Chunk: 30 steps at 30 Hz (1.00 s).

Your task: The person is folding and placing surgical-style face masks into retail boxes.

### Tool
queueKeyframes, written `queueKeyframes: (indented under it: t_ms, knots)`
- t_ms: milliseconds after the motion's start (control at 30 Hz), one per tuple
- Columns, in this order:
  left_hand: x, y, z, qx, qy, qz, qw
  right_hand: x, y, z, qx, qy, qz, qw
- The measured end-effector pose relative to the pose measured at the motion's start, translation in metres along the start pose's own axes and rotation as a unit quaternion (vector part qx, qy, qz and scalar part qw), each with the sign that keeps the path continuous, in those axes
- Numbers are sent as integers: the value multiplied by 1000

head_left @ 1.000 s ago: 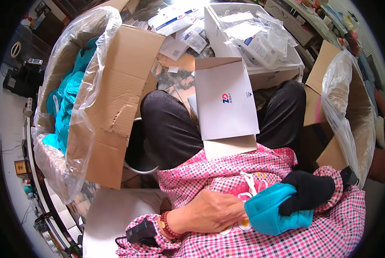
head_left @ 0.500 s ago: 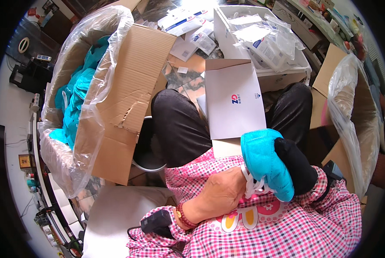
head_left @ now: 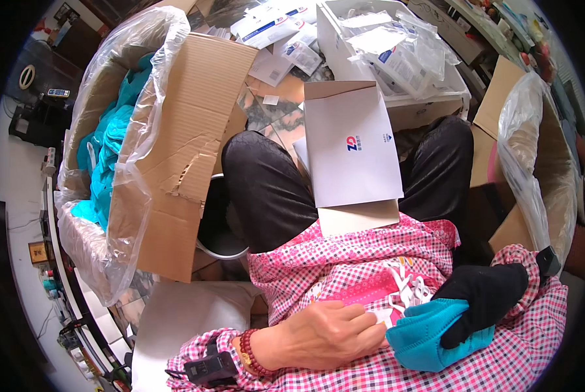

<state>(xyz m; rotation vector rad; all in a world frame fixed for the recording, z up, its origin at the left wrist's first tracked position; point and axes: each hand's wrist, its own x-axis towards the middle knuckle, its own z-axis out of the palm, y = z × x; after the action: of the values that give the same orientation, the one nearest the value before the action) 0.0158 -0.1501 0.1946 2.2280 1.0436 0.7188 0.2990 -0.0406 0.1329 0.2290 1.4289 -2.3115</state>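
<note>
My right hand (head_left: pixel 491 297), in a black glove, grips a bundle of teal face masks (head_left: pixel 429 330) low over my lap. White ear loops (head_left: pixel 409 287) stick up in a tangle from the bundle's far side. My left hand (head_left: pixel 328 336) is bare, with a red bead bracelet at the wrist. Its fingers are curled closed against the left edge of the masks, where a bit of white shows beside them. The fingertips are partly hidden.
A white carton (head_left: pixel 354 153) leans between my knees. At left, a plastic-lined cardboard box (head_left: pixel 168 163) holds teal masks; a bin (head_left: pixel 222 251) stands beside it. Ahead, a white foam box (head_left: pixel 429 104) contains clear packets. Another lined box (head_left: pixel 534 150) stands at right.
Both hands have come down and nearer my body with the masks. The mask bundle has turned from upright to lying nearly flat, and its loops now point away from me.
</note>
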Motion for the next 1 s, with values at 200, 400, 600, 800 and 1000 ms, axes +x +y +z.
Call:
queueKeyframes:
  t_ms: [200, 400, 600, 800, 1000]
  knots:
    - [-24, 11, 15, -46, 55, -46, 996, -1, -114, 4, -18, -17, 81, 996]
    - [-16, -14, 38, -239, 121, -59, 962, 23, -118, 2, 36, 92, -40, 994]
    - [2, -27, 37, -243, 113, -151, 952, 44, -113, -1, 101, 342, -59, 932]
    - [11, -32, 35, 30, 189, -147, 970, 63, -104, -15, 350, 275, -122, 887]
    - [-2, -19, 23, 0, 112, -5, 994, 33, -64, -23, 25, 60, 11, 998]
